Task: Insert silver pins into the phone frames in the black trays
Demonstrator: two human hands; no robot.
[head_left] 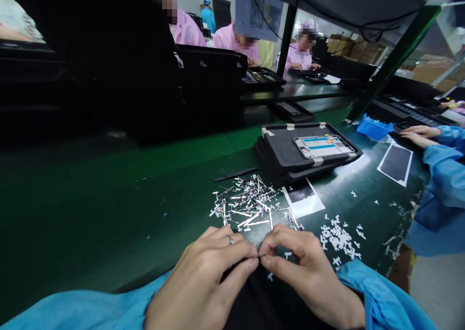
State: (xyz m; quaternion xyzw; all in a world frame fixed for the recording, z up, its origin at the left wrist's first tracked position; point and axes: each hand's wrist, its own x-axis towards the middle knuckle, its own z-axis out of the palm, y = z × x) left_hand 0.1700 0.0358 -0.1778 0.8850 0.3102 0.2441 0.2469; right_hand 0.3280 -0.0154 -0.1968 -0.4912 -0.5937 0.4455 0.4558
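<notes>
My left hand and my right hand meet at the near edge of the green bench. Thumb and forefinger of each are pinched, fingertips almost touching. Whatever lies between them is too small to make out. Just beyond is a heap of thin metallic strips with T-shaped ends. Right of my right hand lies a pile of small white scraps. A white-bordered sheet with dark lines rests behind my right hand.
Stacked black foam trays carry a phone frame. A dark, thin tool lies beside them. On the right are a blue bin, another sheet and a co-worker's hands. A green post slants up behind; people in pink sit beyond.
</notes>
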